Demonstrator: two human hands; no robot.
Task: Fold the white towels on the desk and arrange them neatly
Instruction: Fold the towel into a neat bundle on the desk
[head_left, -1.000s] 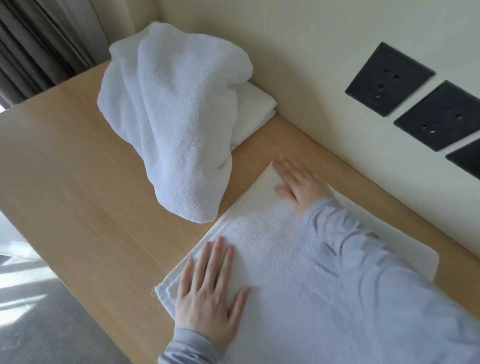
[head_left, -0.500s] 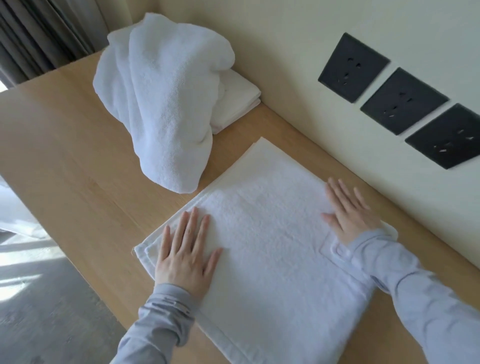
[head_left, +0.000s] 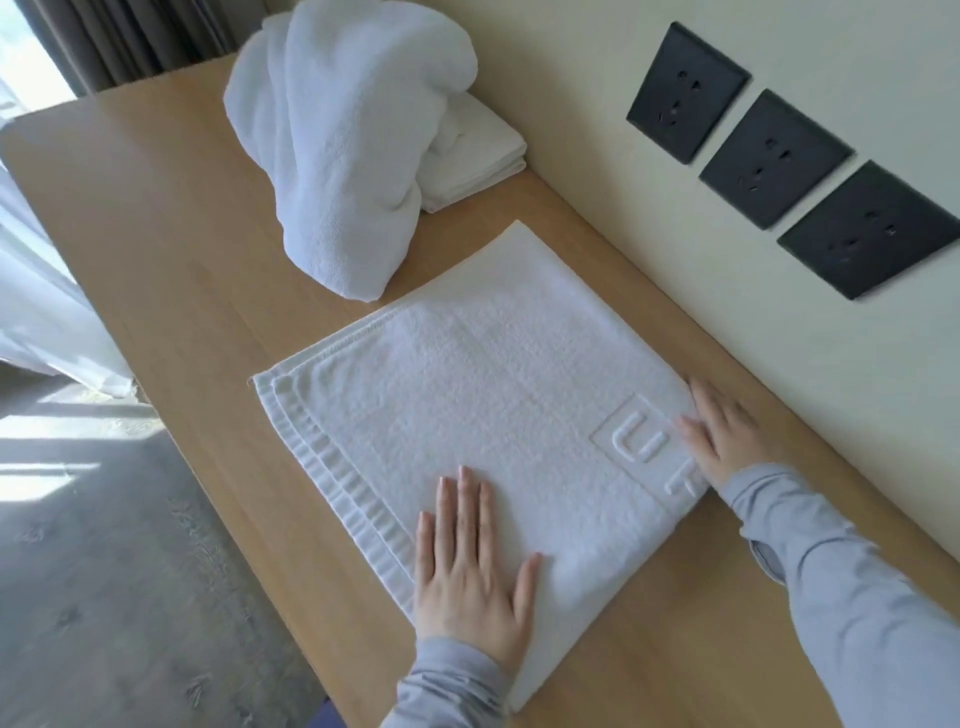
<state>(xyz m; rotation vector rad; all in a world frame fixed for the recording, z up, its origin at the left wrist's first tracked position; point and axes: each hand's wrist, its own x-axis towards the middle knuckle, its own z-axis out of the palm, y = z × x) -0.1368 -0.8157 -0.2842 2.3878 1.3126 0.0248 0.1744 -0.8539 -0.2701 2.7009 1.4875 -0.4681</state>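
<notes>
Nothing is held in either grip: the left hand (head_left: 470, 582) is laid flat, fingers straight and slightly spread, on the near part of the half-folded towel (head_left: 493, 405), and the right hand (head_left: 727, 436) is pressed flat on its right edge, partly over an embossed square (head_left: 641, 441) with raised letters. The towel is spread in layers on the tabletop (head_left: 156, 218), and its hemmed edges (head_left: 322, 447) are stepped rather than flush on the left side. Just beyond it a crumpled towel (head_left: 337, 156) is heaped, draped partly over a small folded stack (head_left: 478, 150) by the wall (head_left: 571, 104), where three black sockets (head_left: 685, 93) are mounted. The step is judged to be smoothing before the next fold. Trouble can be expected if the layers are folded as they lie: the stepped hems would be locked in and an uneven bundle produced. If the towel is pushed forward, the heap could be nudged and the stack beneath it disturbed; if it is dragged toward the near edge, a corner could be left hanging off the tabletop
</notes>
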